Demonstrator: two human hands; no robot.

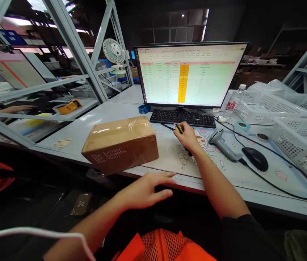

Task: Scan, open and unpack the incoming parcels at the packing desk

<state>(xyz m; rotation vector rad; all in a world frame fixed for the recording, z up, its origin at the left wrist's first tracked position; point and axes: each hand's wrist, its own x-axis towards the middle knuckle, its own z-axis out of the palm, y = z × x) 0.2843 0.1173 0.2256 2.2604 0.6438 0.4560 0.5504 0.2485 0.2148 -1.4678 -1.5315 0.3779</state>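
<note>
A taped brown cardboard box (pixel 121 143) sits near the front edge of the pale desk (pixel 251 181), slightly turned. My left hand (pixel 146 188) hovers in front of the desk edge below the box, fingers stretched out flat, holding nothing. My right hand (pixel 187 137) rests on the patterned desk mat right of the box, fingers closed around a yellow and black utility knife (pixel 179 128) whose tip points toward the keyboard (pixel 183 117).
A lit monitor (pixel 190 74) with a spreadsheet stands behind the keyboard. A grey barcode scanner (pixel 222 145), black mouse (pixel 255 158) and its cable lie to the right. White mesh baskets (pixel 291 123) fill the right side. Metal shelving (pixel 69 47) rises at left.
</note>
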